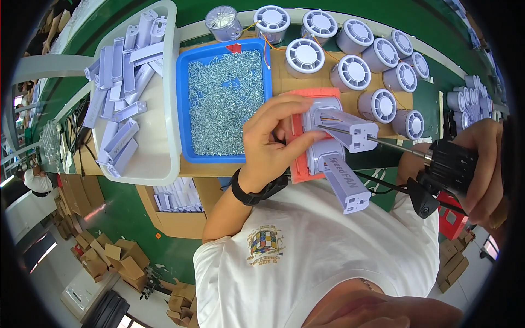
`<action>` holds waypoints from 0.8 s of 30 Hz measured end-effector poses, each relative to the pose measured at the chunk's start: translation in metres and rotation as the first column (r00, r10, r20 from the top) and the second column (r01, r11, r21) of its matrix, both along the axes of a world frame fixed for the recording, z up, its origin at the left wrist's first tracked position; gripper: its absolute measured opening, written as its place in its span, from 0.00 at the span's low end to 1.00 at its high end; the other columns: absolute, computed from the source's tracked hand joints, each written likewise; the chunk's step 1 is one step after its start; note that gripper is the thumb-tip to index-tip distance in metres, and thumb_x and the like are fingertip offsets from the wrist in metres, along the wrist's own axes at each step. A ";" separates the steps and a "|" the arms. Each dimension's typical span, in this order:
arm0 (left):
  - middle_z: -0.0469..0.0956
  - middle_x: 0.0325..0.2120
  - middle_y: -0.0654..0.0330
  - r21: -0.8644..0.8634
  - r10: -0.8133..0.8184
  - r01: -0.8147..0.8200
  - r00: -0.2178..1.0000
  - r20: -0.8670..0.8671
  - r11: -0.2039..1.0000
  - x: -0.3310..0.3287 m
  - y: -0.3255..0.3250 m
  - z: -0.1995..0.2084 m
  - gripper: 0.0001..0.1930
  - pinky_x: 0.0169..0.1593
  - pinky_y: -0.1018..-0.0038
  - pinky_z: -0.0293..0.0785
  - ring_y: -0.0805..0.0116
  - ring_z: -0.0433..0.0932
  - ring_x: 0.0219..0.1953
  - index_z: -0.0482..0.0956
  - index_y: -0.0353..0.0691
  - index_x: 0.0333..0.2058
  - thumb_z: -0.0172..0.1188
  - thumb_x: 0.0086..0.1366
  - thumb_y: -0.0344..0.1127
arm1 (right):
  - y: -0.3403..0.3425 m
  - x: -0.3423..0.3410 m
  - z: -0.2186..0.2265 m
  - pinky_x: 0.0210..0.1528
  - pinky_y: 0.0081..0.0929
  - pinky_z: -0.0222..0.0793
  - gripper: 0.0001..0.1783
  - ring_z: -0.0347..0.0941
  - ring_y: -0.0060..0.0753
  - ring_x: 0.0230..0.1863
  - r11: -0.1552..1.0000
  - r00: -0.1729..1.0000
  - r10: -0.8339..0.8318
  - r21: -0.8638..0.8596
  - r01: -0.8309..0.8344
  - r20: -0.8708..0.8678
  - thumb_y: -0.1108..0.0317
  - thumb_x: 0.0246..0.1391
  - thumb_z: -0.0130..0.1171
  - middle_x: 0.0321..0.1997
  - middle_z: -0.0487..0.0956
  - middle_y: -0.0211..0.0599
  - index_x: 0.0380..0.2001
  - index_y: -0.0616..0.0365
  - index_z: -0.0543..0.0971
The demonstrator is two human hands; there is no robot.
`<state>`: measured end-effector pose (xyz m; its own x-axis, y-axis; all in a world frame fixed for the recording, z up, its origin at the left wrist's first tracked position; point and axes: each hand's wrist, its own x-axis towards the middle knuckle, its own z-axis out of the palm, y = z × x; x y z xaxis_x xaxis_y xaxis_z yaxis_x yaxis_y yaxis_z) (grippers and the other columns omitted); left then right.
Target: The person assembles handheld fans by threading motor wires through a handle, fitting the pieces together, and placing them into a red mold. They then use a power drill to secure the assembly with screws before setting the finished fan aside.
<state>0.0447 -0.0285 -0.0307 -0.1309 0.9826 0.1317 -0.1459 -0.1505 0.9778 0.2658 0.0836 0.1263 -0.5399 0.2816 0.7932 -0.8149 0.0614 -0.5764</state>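
Note:
My left hand (268, 139), with a black watch on the wrist, is closed around the base of a pale lavender plastic fan part (336, 123). This part stands in an orange-red holder (301, 174), and thin wires show inside its hollow handle. Beside it in the same holder is a second lavender fan part (345, 188), its handle tilted toward me. My right hand (484, 169) grips a black electric screwdriver (453, 164). The long metal bit (398, 146) reaches the end of the first part's handle; whether it sits on a screw inside is hidden.
A blue tray (184, 104) of small silver screws lies left of the holder. Farther left, a white bin (170, 109) holds lavender handle covers. Several round fan heads (353, 74) with loose wires stand along the far side. An open carton (175, 223) sits below the table edge.

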 end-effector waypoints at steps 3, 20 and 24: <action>0.84 0.47 0.53 0.286 0.173 -0.010 0.816 -0.552 0.958 -0.004 0.013 -0.001 0.19 0.41 0.74 0.72 0.65 0.77 0.37 0.85 0.35 0.39 0.77 0.46 0.25 | -0.011 0.005 0.002 0.23 0.31 0.81 0.36 0.74 0.32 0.23 0.988 0.986 -0.153 -0.006 0.154 0.066 0.50 0.66 0.58 0.28 0.73 0.33 0.68 0.58 0.61; 0.84 0.47 0.64 0.286 0.168 0.010 0.788 -0.592 0.958 -0.002 0.015 -0.021 0.21 0.38 0.71 0.73 0.63 0.73 0.34 0.88 0.42 0.41 0.78 0.44 0.32 | -0.014 0.021 -0.011 0.27 0.23 0.79 0.26 0.75 0.26 0.26 0.978 0.964 -0.195 0.103 0.179 0.179 0.61 0.61 0.60 0.29 0.75 0.32 0.57 0.58 0.66; 0.84 0.47 0.64 0.285 0.160 0.014 0.801 -0.576 0.959 -0.002 0.015 -0.024 0.21 0.38 0.71 0.73 0.63 0.73 0.34 0.88 0.41 0.41 0.78 0.44 0.32 | -0.016 0.022 -0.010 0.28 0.21 0.78 0.23 0.76 0.25 0.26 0.979 0.963 -0.188 0.119 0.167 0.194 0.63 0.60 0.61 0.30 0.76 0.31 0.54 0.58 0.67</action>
